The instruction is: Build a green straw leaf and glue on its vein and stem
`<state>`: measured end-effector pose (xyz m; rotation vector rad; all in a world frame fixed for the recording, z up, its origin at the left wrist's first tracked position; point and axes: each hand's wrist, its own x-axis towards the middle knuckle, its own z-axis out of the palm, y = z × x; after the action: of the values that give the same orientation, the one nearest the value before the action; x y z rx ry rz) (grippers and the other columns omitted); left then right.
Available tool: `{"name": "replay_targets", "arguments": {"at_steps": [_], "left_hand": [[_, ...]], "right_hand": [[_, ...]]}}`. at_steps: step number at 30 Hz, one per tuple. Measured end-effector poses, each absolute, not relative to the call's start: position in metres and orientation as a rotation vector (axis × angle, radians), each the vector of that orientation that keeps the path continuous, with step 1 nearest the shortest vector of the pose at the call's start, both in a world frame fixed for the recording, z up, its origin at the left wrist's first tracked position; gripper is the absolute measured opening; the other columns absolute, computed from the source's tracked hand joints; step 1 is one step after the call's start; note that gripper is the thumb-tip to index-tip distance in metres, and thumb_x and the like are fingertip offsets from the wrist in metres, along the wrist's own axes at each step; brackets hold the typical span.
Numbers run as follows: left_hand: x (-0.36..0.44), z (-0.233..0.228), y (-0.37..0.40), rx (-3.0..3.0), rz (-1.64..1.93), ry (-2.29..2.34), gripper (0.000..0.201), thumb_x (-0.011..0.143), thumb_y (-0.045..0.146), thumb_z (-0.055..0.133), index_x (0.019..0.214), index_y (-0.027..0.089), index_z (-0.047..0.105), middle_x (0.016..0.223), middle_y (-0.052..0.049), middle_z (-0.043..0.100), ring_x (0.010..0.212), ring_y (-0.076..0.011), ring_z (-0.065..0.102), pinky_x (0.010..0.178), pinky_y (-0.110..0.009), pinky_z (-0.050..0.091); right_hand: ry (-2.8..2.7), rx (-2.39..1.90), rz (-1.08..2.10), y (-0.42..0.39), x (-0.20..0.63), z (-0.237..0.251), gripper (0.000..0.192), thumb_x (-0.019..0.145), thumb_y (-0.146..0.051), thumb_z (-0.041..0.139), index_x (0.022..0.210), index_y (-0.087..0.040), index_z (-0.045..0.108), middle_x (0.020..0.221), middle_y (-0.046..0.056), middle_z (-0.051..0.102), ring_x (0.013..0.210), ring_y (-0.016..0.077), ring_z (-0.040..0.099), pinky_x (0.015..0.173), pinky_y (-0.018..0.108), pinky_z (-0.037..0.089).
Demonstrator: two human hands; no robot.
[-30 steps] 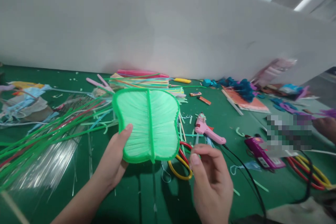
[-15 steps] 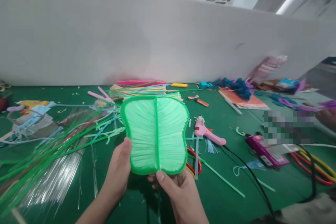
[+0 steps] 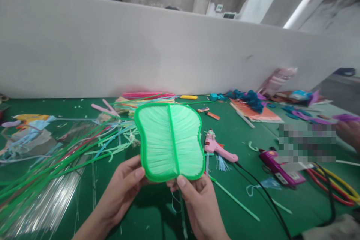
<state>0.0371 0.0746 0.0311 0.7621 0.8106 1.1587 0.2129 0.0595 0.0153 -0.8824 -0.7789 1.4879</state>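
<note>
A second ago the right hand (image 3: pixel 201 204) hovered apart at the lower right, pinching near the scissors; now it has come in under the green leaf-shaped piece of brushed yarn with a darker green rim and central rib (image 3: pixel 171 141) and grips its bottom edge, thumb pressed on the front beside the rib, the other fingers hidden behind. The left hand (image 3: pixel 122 191) has slid from the leaf's left side down to its lower left corner, thumb on the rim, fingers curled behind it. Both hands are thus closed on the leaf, which is held upright above the green table (image 3: pixel 247 198) in the centre of the frame, slightly higher and further right than before.

Just right of the leaf lies a pink glue gun (image 3: pixel 218 147) with a black cable. A heap of thin green and coloured strips (image 3: pixel 56 150) spreads across the left of the frame. A purple glue gun (image 3: pixel 279 163) lies at the right. Behind the leaf, a stack of coloured strips (image 3: pixel 147 97) sits against the white wall.
</note>
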Motion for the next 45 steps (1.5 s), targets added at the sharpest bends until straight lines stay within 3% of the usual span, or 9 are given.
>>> {"name": "replay_targets", "arguments": {"at_steps": [5,9,12,16,19,25,36,42,45], "left_hand": [[0.037,0.029,0.074,0.784,1.147,0.836,0.037,0.074,0.043,0.082,0.102,0.019,0.079,0.098,-0.013,0.079,0.094,-0.0305,0.074,0.088,-0.042,0.058],[0.044,0.028,0.071,0.793,1.160,0.844,0.051,0.069,0.042,0.086,0.114,0.022,0.074,0.107,-0.013,0.077,0.100,-0.0324,0.073,0.089,-0.042,0.058],[0.055,0.028,0.070,0.755,1.191,0.903,0.064,0.068,0.036,0.088,0.126,0.025,0.066,0.116,-0.011,0.076,0.106,-0.0308,0.071,0.089,-0.039,0.059],[0.067,0.031,0.071,0.676,1.287,1.052,0.068,0.066,0.030,0.090,0.128,0.020,0.063,0.114,-0.011,0.077,0.102,-0.0275,0.073,0.089,-0.035,0.059],[0.069,0.032,0.073,0.656,1.327,1.091,0.071,0.063,0.030,0.091,0.127,0.017,0.063,0.111,-0.011,0.078,0.100,-0.0277,0.073,0.088,-0.035,0.059],[0.063,0.025,0.074,0.666,1.291,1.067,0.070,0.062,0.028,0.092,0.126,0.019,0.065,0.114,-0.011,0.077,0.106,-0.0280,0.072,0.098,-0.039,0.056],[0.063,0.023,0.074,0.680,1.293,1.057,0.068,0.066,0.027,0.090,0.127,0.017,0.063,0.113,-0.012,0.077,0.107,-0.0288,0.072,0.094,-0.039,0.059],[0.064,0.016,0.076,0.717,1.364,1.101,0.068,0.066,0.027,0.090,0.127,0.018,0.061,0.113,-0.009,0.077,0.105,-0.0248,0.072,0.092,-0.034,0.060],[0.064,0.010,0.075,0.734,1.412,1.148,0.067,0.065,0.027,0.091,0.126,0.019,0.062,0.112,-0.007,0.078,0.101,-0.0215,0.073,0.089,-0.030,0.060]], "right_hand": [[-0.801,-0.897,1.471,0.059,0.213,0.011,0.022,0.079,-0.039,0.082,0.083,-0.020,0.072,0.076,0.006,0.079,0.073,0.0207,0.074,0.071,0.031,0.059],[-0.840,-0.936,1.434,0.058,0.211,0.007,0.021,0.079,-0.037,0.082,0.088,-0.019,0.073,0.084,0.007,0.080,0.078,0.0226,0.076,0.074,0.033,0.060],[-0.875,-0.963,1.426,0.057,0.209,0.007,0.026,0.079,-0.036,0.082,0.098,-0.019,0.075,0.097,0.009,0.080,0.093,0.0269,0.076,0.086,0.038,0.061],[-0.950,-0.957,1.414,0.055,0.209,0.004,0.030,0.080,-0.036,0.080,0.105,-0.020,0.074,0.107,0.011,0.078,0.105,0.0283,0.073,0.096,0.042,0.057],[-1.027,-0.935,1.400,0.055,0.209,0.001,0.034,0.078,-0.034,0.081,0.109,-0.021,0.072,0.106,0.009,0.078,0.096,0.0249,0.074,0.090,0.039,0.059],[-0.869,-1.010,1.322,0.056,0.202,0.005,0.033,0.073,-0.040,0.084,0.097,-0.019,0.074,0.095,0.009,0.079,0.087,0.0247,0.074,0.085,0.039,0.060],[-0.806,-1.045,1.397,0.057,0.204,0.011,0.034,0.069,-0.044,0.087,0.088,-0.018,0.077,0.085,0.008,0.080,0.077,0.0233,0.075,0.075,0.034,0.061],[-1.035,-1.346,1.312,0.066,0.218,0.016,0.036,0.071,-0.047,0.083,0.059,-0.018,0.066,0.047,-0.001,0.061,0.044,0.0122,0.055,0.045,0.023,0.044],[-1.257,-1.371,0.976,0.068,0.219,0.018,0.028,0.078,-0.039,0.077,0.063,-0.019,0.064,0.049,-0.004,0.053,0.044,0.0101,0.047,0.043,0.022,0.039]]}}
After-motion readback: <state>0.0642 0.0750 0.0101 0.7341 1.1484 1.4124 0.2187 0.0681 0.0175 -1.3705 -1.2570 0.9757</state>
